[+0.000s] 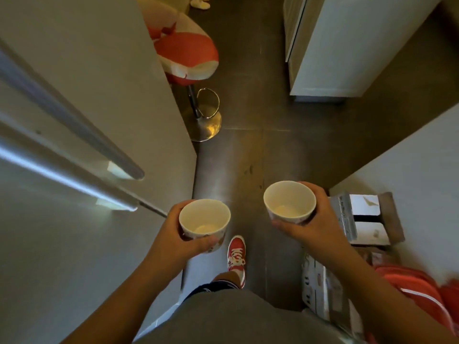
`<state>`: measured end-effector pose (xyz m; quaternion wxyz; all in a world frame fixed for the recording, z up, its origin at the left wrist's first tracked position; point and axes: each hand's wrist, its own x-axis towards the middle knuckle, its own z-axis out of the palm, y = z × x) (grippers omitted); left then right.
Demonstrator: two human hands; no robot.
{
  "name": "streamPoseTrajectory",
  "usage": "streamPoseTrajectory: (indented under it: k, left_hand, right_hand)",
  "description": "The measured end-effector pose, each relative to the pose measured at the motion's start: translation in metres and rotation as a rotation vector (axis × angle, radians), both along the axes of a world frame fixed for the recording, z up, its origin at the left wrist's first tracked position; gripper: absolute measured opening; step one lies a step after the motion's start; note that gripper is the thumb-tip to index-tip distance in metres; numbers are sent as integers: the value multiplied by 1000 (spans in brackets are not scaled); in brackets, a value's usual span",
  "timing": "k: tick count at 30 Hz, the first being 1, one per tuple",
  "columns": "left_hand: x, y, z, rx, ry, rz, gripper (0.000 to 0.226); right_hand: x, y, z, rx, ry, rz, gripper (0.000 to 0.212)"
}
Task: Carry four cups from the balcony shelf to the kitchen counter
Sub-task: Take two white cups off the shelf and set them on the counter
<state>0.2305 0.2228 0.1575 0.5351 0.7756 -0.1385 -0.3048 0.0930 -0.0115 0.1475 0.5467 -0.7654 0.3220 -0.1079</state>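
Above the dark floor (pixel 248 150), left hand (pixel 178 234) and right hand (pixel 313 219) each clasp one upright cup.

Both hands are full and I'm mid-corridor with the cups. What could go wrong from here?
1. The left hand and right hand each hold one open cup, the left cup and the right cup, so neither is free to steady a slip.
2. The bar stool juts into the passage ahead; its base could catch a foot.
3. Boxes beside the right arm narrow the way.
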Motion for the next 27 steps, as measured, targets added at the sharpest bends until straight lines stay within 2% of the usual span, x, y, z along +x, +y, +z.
streamPoseTrajectory:
  k: [2,6,15,21,25,27]
  left_hand:
    - [34,-30,0,-1,7,-2,75]
    - [88,-103,1,-76,28,-78,64]
    - [146,-271,8,-177,168,-270,66]
    - [192,-369,0,-121,119,-367,80]
    - [233,-423,-1,-83,61,-377,67]
    - [255,-444,1,-73,32,-366,66]
  right_hand:
    - [23,-24,3,-37,19,-35,84]
    - [43,-68,14,-63,52,-136,90]
    - [39,-154,14,-93,204,-345,84]
    - [61,-225,1,-15,167,-438,78]
    - [95,-288,6,60,143,-383,79]
    - [126,-323,13,64,106,-382,87]
